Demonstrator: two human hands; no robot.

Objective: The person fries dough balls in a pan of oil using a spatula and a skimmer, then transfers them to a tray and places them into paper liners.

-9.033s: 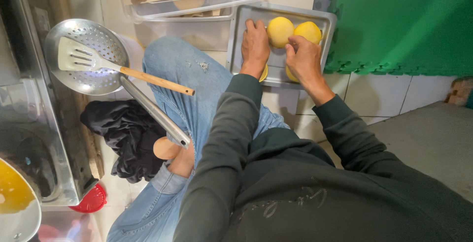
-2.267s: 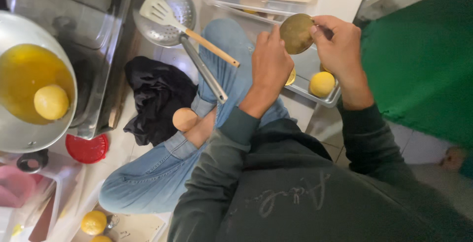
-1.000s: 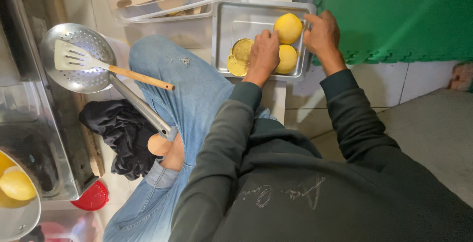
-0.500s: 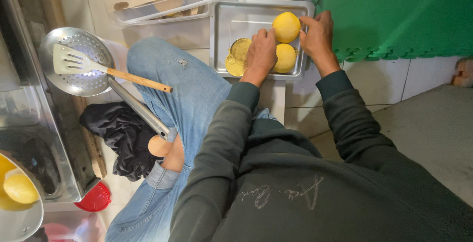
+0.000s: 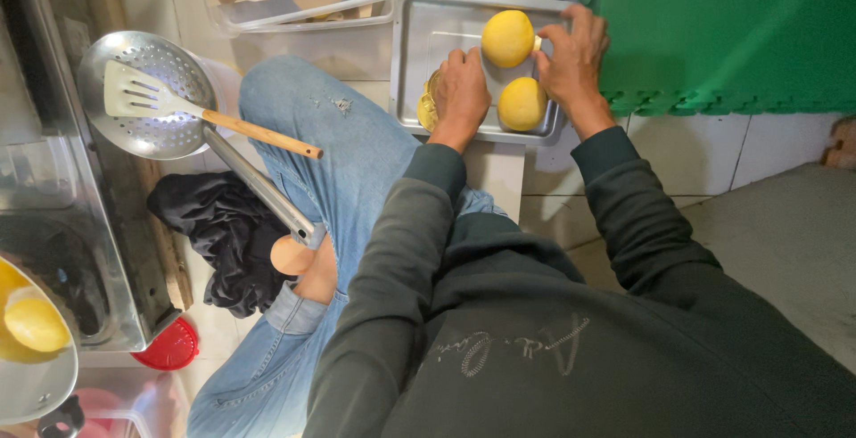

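Observation:
A metal tray [image 5: 419,41] lies on the tiled floor ahead of me. In it are two round yellow dough balls, one at the far side [image 5: 507,37] and one nearer [image 5: 522,104]. At the tray's left edge lies a flattened yellow dough piece [image 5: 426,110], mostly hidden under my left hand [image 5: 462,90], whose bent fingers close on it. My right hand [image 5: 571,59] rests at the tray's right side, fingers apart, with its fingertips touching the far ball.
A perforated metal skimmer [image 5: 147,95] with a slotted spatula [image 5: 134,90] lies to the left by my jeans-clad leg. A black cloth [image 5: 223,233], a red lid [image 5: 169,349] and a bowl holding a yellow ball [image 5: 36,322] sit lower left. A green mat [image 5: 713,28] stands on the right.
My left hand has slid onto the flattened dough at the tray's left edge and now covers it. My right hand stays by the far ball.

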